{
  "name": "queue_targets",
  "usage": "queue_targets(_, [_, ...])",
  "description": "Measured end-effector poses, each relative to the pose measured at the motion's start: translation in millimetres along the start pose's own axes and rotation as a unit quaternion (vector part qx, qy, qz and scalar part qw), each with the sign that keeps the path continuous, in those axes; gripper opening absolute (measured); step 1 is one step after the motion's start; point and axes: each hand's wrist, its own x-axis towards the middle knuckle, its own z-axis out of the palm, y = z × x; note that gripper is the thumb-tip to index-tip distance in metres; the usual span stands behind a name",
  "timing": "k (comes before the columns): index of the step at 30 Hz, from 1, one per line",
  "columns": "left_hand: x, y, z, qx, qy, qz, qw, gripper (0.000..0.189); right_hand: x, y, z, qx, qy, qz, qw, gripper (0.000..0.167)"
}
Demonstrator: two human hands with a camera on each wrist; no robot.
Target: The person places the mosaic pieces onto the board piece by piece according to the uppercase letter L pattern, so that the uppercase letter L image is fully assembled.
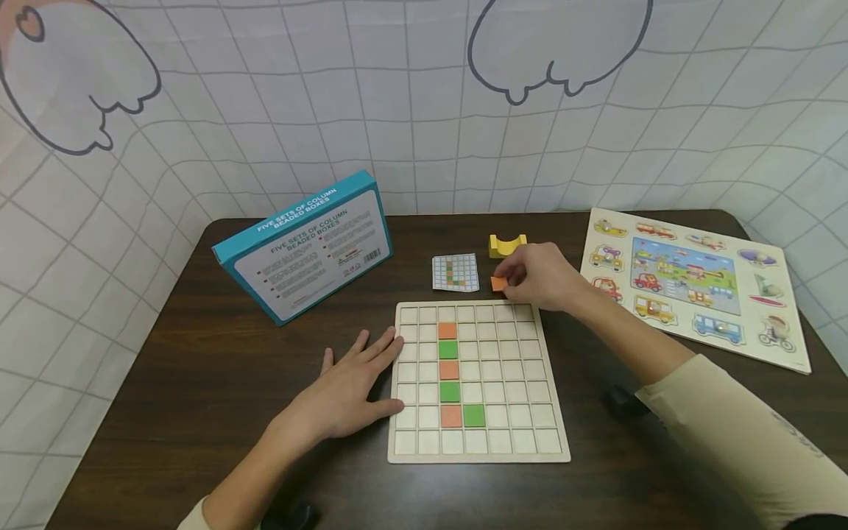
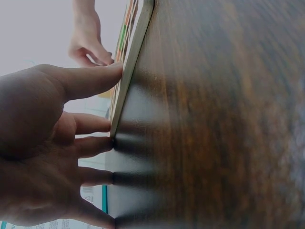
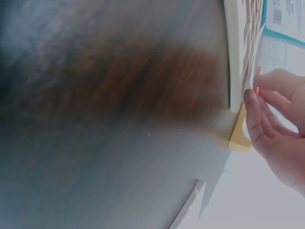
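A pale wooden grid board lies on the dark table. In its third column orange tiles alternate with green tiles, and another green tile sits right of the lowest orange one. My left hand is spread flat, thumb and fingertips at the board's left edge; the left wrist view shows its thumb against the board's side. Beyond the board's far right corner, my right hand pinches a loose orange tile between thumb and fingers. The same tile appears edge-on in the right wrist view.
Behind the board lies a small pattern card with a coloured grid. A yellow curved block stands beyond my right hand. At the back left is a blue-and-white box; a wooden vehicle puzzle occupies the right side.
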Motion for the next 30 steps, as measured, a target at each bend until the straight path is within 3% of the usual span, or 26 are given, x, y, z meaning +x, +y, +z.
queue_targets(10, [-0.1,-0.4,0.7,0.006,0.000,-0.002,1.0000,0.089,-14.6,-4.2,-5.1,0.002,0.002,-0.006,1.0000,0.019])
queue_targets(30, [0.5,-1.5,1.1,0.005,-0.003,-0.001,1.0000,0.089,-58.2,-10.8,-11.2,0.067,-0.012,-0.007,0.9977,0.017])
